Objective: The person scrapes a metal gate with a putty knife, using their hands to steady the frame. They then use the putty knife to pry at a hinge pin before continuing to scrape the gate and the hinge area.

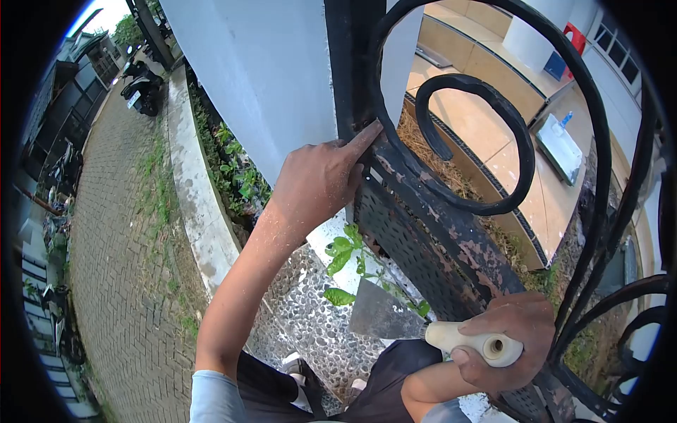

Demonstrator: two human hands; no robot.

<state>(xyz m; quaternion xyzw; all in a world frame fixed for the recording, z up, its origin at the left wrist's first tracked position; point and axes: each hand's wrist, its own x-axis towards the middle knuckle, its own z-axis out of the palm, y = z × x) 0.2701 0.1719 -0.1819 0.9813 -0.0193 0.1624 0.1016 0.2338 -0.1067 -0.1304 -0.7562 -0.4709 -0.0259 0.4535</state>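
Gripping the scraper by its pale handle, the R hand is closed at approx 4 o'clock, thumb on the near side of the handle, w/ a round hole showing in the handle's end. Blade is flat, grey & stained, pointing to 9 o'clock, by the green plant. R hand is right by the lower part of the black metal gate; can't tell if it touches. Gate's flat bar has worn, brownish patches; above it a black metal curl sits at 2 o'clock.

L hand, at approx 11 o'clock, is dusty, index finger straight & touching the gate, other fingers bent; can't tell if they grip the bar.

Farther out: white wall at 11, tiled steps at 2, w/ a white tray & small blue item on them. Pebbled floor at 6, paved lane at 9, parked motorbike at 10.
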